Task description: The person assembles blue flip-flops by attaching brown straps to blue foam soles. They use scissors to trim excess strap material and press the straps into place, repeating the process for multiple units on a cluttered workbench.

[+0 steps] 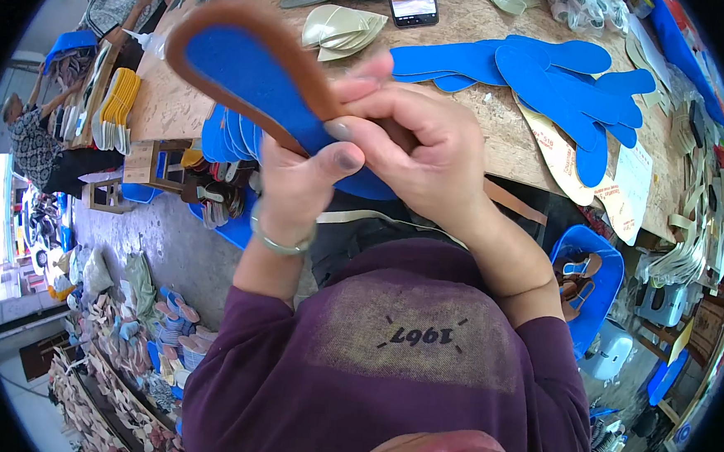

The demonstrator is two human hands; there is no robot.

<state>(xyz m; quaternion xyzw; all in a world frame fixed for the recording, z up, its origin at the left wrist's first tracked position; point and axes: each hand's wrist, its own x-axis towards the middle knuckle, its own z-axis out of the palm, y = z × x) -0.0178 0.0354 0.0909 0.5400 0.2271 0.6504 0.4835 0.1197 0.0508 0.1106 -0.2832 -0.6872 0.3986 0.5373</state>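
A blue insole [243, 70] is raised in front of me, tilted, with a brown edging strip [218, 10] running around its rounded end. My left hand [294, 180] holds it from below, thumb lying near its lower side; most of that hand's fingers are hidden behind it. With thumb and bent fingers pressed together, my right hand [429, 143] pinches the brown strip at the insole's right edge. A loose brown band [515, 204] shows beneath my right forearm, and I cannot tell whether it joins the edging. The insole's far end is slightly blurred.
Several blue insoles [554, 72] lie overlapping on the wooden table [483, 10]. Cream curved pieces [341, 30] and a phone [413, 1] are at the back. A blue bin [605, 249] holding sandals stands at right. Yellow insoles [119, 99] and people [115, 0] are at left.
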